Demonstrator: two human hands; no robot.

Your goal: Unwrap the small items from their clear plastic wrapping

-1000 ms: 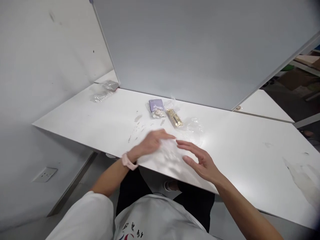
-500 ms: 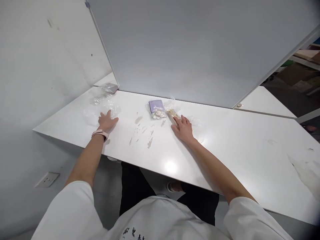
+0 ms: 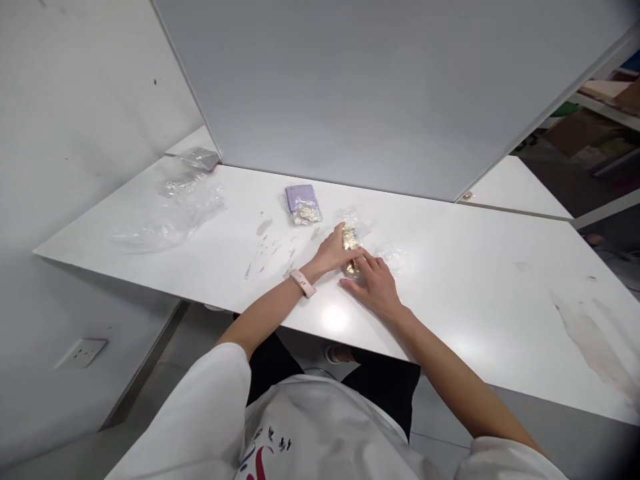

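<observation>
A small gold packet in clear plastic (image 3: 351,239) lies on the white table in front of me; what is inside it I cannot make out. Along its left edge rests my left hand (image 3: 333,253), a pink band on the wrist, fingers stretched forward and the thumb reaching across the packet. My right hand (image 3: 376,285) is at its near right side, fingertips on or beside it and the thumb spread away. Neither hand is closed round it. The thumb of the left meets the fingers of the right.
A purple card (image 3: 301,197) with a pale beaded item in a clear bag lies left of the packet. Crumpled clear bags (image 3: 170,217) spread over the table's left end. More clear plastic (image 3: 393,257) lies to the right. A grey panel (image 3: 340,100) stands along the back edge.
My left hand has left the clear bags and come right to the gold packet. The packet has shifted slightly and turned more upright in view, with my right hand still at it.
</observation>
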